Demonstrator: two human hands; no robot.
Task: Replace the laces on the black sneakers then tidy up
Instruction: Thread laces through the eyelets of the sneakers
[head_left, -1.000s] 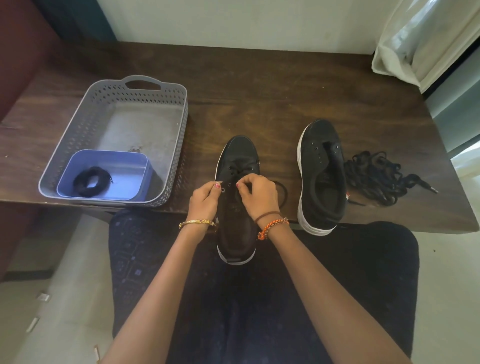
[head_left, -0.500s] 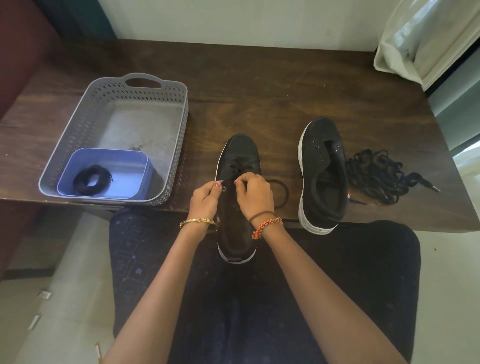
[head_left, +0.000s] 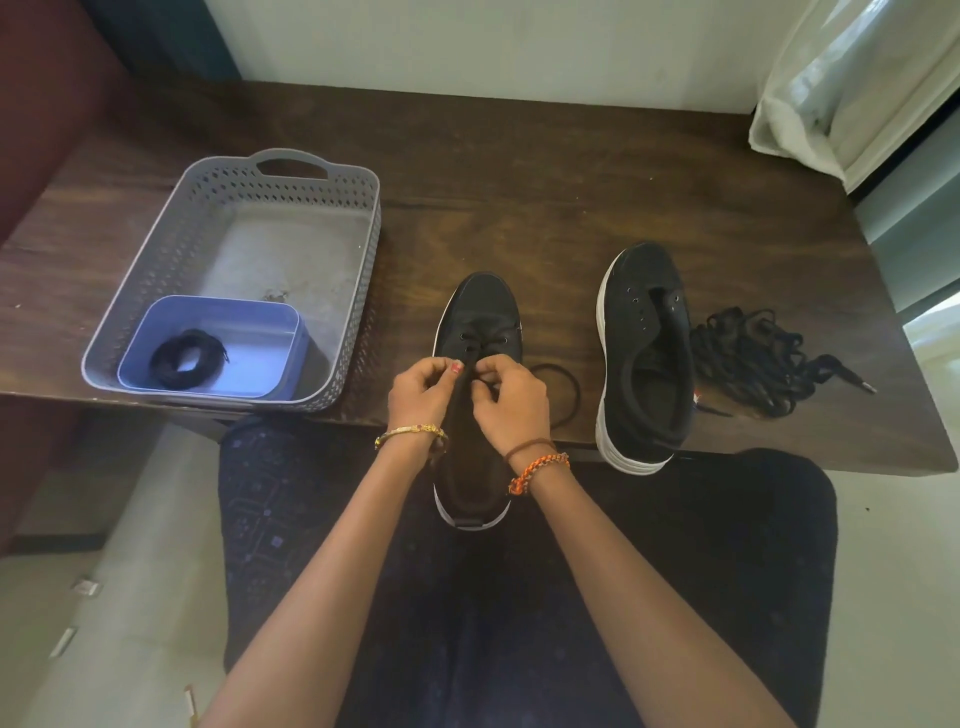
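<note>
A black sneaker (head_left: 480, 306) with a white sole lies toe-away at the table's front edge, its heel over my lap. My left hand (head_left: 418, 392) and my right hand (head_left: 511, 402) both pinch its black lace (head_left: 563, 384) over the eyelets; a loop of that lace trails to the right on the table. The second black sneaker (head_left: 644, 358) stands to the right with bare eyelets. A tangled pile of black laces (head_left: 753, 358) lies beside it. A coiled black lace (head_left: 184, 358) rests in a blue tub (head_left: 260, 322).
The blue tub sits in the near corner of a grey perforated basket (head_left: 208, 208) at the table's left. The dark wooden table (head_left: 519, 197) stretches back to a pale wall. A white curtain (head_left: 852, 78) hangs at the back right.
Both hands have drawn closer together over the eyelets, and the lace loop to the right of the sneaker has grown wider.
</note>
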